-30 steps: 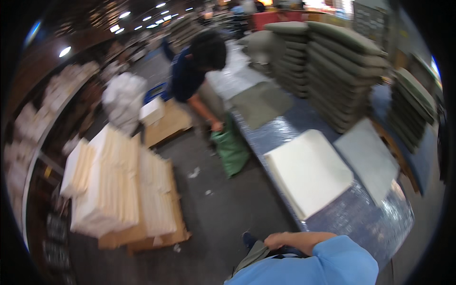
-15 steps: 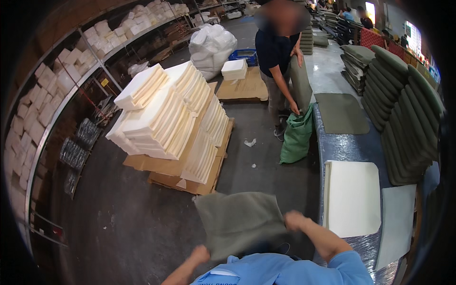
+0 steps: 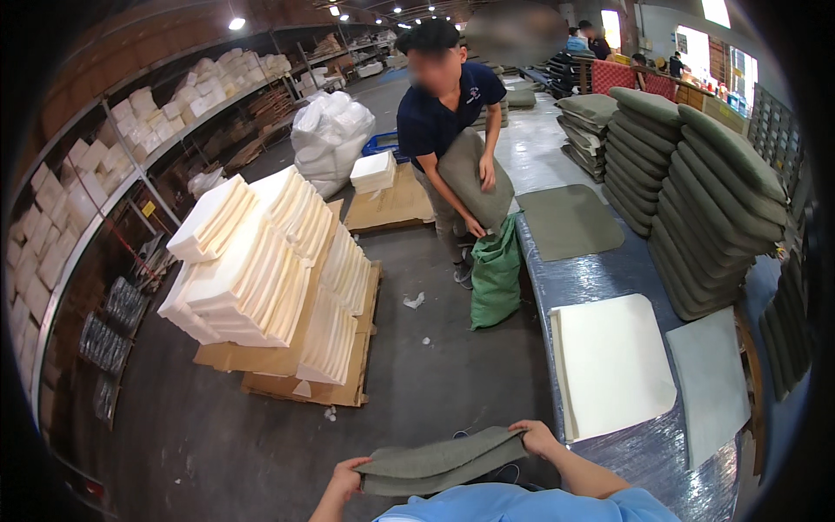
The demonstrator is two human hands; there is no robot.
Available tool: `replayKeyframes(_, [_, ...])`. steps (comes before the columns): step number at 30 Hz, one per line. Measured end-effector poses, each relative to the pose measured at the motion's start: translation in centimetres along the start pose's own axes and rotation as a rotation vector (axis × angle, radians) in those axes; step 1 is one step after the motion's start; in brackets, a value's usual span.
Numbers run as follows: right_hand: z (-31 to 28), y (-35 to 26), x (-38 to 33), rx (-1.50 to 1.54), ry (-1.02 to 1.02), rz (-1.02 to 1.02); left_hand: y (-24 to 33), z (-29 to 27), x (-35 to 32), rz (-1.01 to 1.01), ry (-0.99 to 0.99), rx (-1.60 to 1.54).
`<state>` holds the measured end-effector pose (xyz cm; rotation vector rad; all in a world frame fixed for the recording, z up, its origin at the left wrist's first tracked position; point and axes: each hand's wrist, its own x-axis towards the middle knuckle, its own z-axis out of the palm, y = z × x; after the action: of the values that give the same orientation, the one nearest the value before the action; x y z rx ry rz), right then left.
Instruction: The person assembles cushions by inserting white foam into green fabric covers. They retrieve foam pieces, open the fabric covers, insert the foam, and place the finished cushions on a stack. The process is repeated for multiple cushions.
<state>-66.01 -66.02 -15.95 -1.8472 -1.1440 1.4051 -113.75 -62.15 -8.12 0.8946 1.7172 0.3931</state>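
Stretched between my hands, close to my body, is a green-grey fabric cushion cover (image 3: 439,463), its edge sagging in the middle. My left hand (image 3: 346,477) pinches one end, and my right hand (image 3: 537,438) grips the other. To the right, a white foam pad (image 3: 613,367) lies on the plastic-wrapped table (image 3: 570,291). Beside the pad is a flat pale grey sheet (image 3: 711,383). Farther along the table a flat green-grey piece (image 3: 570,222) lies near the edge.
A co-worker (image 3: 448,113) stands ahead, holding a green-grey cushion (image 3: 477,178) over a green sack (image 3: 496,283). Tall stacks of cushions (image 3: 713,209) line the table's far side. White foam pads (image 3: 252,270) are piled on a cardboard-covered pallet (image 3: 348,396) at left, before storage racks (image 3: 148,157).
The cover has dropped from a raised, spread position to a narrow fold near my body. The co-worker has bent the cushion toward the sack. My view has shifted right and up.
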Motion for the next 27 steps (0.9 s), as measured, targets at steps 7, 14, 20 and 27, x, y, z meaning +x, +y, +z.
replayKeyframes(7, [-3.8,-3.7,-3.3,0.605,0.088,0.098,8.6,0.6,-1.7,0.309,0.046,-0.104])
replayKeyframes(14, [-3.4,2.9,-6.1,0.408,-0.197,0.12,6.6,5.0,1.2,0.248,-0.068,0.906])
replayKeyframes(20, [-1.0,4.8,-8.1,0.437,0.026,0.113,8.3,3.9,5.3,0.151,0.093,0.006])
replayKeyframes(27, [-6.3,4.2,-14.0,0.51,0.071,0.226,18.5,6.7,4.5,0.298,-0.177,-0.156])
